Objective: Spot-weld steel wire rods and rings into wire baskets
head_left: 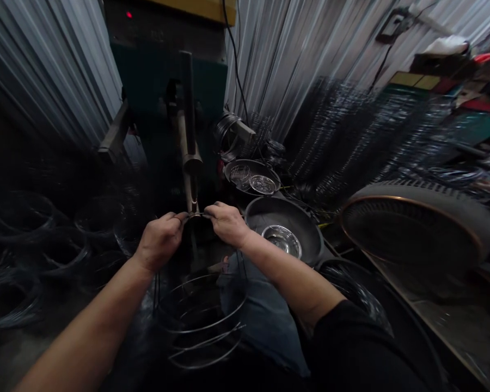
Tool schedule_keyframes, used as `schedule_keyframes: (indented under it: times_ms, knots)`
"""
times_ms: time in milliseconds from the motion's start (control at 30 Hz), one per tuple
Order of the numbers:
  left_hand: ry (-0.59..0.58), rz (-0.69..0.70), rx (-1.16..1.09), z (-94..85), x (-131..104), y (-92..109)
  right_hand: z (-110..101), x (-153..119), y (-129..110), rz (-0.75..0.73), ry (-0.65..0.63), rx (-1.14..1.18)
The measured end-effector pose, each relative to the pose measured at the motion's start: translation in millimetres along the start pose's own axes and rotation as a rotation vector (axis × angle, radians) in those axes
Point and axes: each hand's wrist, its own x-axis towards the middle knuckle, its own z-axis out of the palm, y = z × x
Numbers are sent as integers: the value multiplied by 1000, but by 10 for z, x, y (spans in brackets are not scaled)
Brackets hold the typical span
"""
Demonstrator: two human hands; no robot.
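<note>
Wire (pixel 195 214) Held Two-Handed at the Machine Tip

The left grip (pixel 162 242), a bare hand, is closed narrow, with thumb and fingers pinching the wire; the right grip (pixel 227 223), likewise bare, pinches the same wire from the opposite side. The wire spans the short gap between the hands, directly below the tip (pixel 194 197) of the dark green machine (pixel 147 81); whether wire and tip touch cannot be told. Wire rings (pixel 188 331) hang below the hands, in front of the person's jeans (pixel 261 321); their exact connection to the held wire is unclear.

To the right of the right grip: a dark pan (pixel 306 224) contains a shiny metal bowl (pixel 296 249); a second pan (pixel 231 174) stands behind it; a round ribbed housing (pixel 416 188) is positioned farther right, in front of a corrugated wall (pixel 265 54).
</note>
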Motion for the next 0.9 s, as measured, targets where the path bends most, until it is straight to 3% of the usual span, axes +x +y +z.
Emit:
schedule_keyframes:
  times_ms: [167,400,900]
  knots:
    - [-16,-89,-133,131,84,-115,100,219,105,12,-97,-37]
    - [-39,-164,-119,187,227,-194,100,480,158,-20,-149,-69]
    - [-89,-242,-140,206,376,-227,82,617,248,-7,-162,6]
